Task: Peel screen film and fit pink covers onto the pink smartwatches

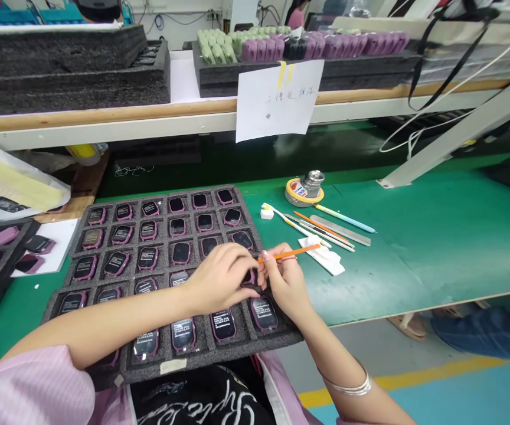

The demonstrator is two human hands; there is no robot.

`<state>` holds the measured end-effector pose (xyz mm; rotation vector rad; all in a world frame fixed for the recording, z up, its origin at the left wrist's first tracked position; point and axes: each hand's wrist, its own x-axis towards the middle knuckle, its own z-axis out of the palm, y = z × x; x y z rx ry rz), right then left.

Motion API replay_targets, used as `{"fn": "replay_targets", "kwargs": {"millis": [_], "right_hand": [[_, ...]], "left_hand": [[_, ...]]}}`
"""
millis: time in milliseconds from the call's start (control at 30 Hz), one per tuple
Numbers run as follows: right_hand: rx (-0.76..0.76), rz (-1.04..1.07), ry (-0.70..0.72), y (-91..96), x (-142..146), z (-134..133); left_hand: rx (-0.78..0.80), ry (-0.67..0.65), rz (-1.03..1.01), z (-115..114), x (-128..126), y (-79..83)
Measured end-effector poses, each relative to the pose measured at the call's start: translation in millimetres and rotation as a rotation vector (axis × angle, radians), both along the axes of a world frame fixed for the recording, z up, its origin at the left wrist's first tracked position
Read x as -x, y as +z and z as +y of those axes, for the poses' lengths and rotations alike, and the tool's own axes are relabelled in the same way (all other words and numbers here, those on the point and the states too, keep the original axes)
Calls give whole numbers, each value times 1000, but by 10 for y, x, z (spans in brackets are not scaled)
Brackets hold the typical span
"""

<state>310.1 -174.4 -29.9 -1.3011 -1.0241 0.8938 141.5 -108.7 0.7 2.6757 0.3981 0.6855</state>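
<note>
Green matting (370, 260) spreads across the bench, with a shelf (104, 121) of stacked foam trays (303, 74) beyond it. Pink-framed watches (223, 326) sit one to a pocket in the black foam tray (277, 337) — kept apart, it seems, so their faces can't rub. My left hand (219, 278) curls narrowly over one watch (249, 276) near the tray's right side; whether it grips, I can't tell. My right hand (287, 283) pinches an orange-handled stick (297, 252) — its tip is close to that watch. Spare sticks (326, 230) and a folded white wipe (321, 255) lie on the right, within easy reach.
</note>
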Motion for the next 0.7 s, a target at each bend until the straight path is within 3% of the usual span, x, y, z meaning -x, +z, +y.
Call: {"fn": "replay_targets", "kwargs": {"millis": [100, 200, 367, 533, 700], "right_hand": [[-14, 1, -32, 23, -5, 5], [-49, 20, -101, 77, -41, -29], [-129, 17, -229, 216, -111, -264], [-96, 29, -140, 257, 15, -575], [-70, 30, -85, 198, 122, -705]], "left_hand": [[-183, -193, 12, -246, -70, 3], [-216, -134, 117, -481, -132, -33], [-79, 2, 169, -594, -42, -38], [80, 49, 70, -608, 118, -41], [257, 57, 34, -623, 125, -54]]}}
